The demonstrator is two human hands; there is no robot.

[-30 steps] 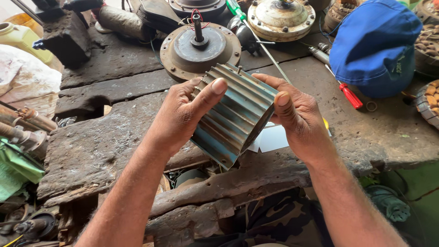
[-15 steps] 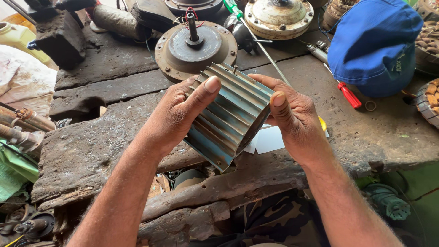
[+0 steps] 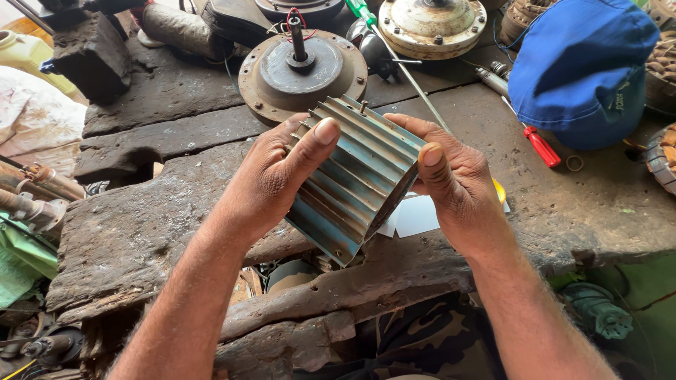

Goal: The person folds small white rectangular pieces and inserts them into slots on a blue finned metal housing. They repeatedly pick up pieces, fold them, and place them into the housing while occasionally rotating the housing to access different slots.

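Over the cracked, oil-dark wooden table [image 3: 176,232] you hold a ribbed, blue-grey cylindrical metal motor housing [image 3: 355,186], tilted and clear of the boards, with both hands closed around it. Your left hand [image 3: 271,179] wraps its near flank, thumb pressed on the fins; your right hand [image 3: 451,186] grips the open end, thumb hooked over the rim. Behind the housing sits a round, rusty brown end plate with an upright steel shaft [image 3: 303,67], and further behind it to the right a pale, pitted round metal cover [image 3: 432,24]. Well to the right of the housing lies a soft blue cloth cap [image 3: 581,67]. Between cap and housing rests a red-handled screwdriver [image 3: 539,144], and just below the housing, partly under your right hand, a flat white sheet of paper [image 3: 415,214].

The fins look thin and hard-edged, the paint worn and greasy. Judged from this, your grip could slip on that slick surface, and the housing could drop onto the table's edge and bend a fin; the thumb over the rim could be nicked by a sharp lip.
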